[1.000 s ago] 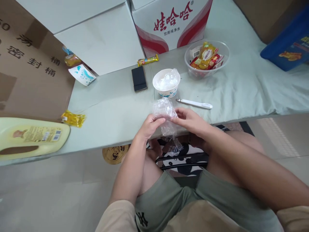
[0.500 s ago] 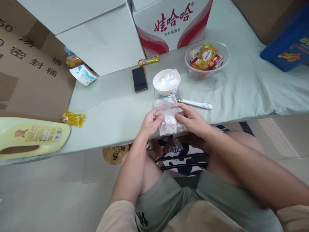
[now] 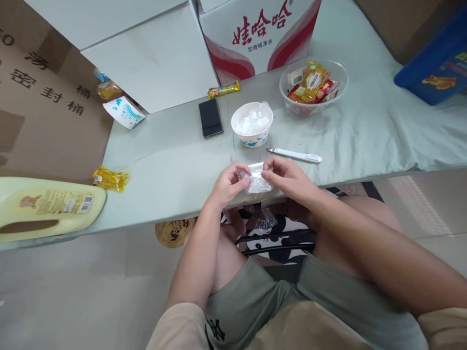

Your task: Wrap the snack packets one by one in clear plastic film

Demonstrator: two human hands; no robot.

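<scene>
Between my two hands, close to the table's front edge, is a small folded piece of clear plastic film [image 3: 257, 182]. My left hand [image 3: 231, 183] pinches its left side with thumb and fingers. On the right side, my right hand [image 3: 282, 176] grips it in the same way. Just beyond the hands stands a white paper bowl [image 3: 254, 141] with blue print, holding crumpled clear plastic [image 3: 253, 120]. A white-handled knife or cutter [image 3: 295, 155] lies right of the bowl, a little above my right hand.
Behind the bowl lie a black phone [image 3: 210, 118] and a yellow snack packet [image 3: 224, 90]. A clear tub [image 3: 343, 87] of wrapped snacks sits back right. Boxes line the rear. At left are a yellow wrapper [image 3: 111, 179] and a pale yellow jug [image 3: 83, 214]. More plastic [image 3: 265, 221] hangs below the edge.
The film's upper part has been folded down toward me, so the piece is now shorter. Fingers of both hands have curled in closer around it.
</scene>
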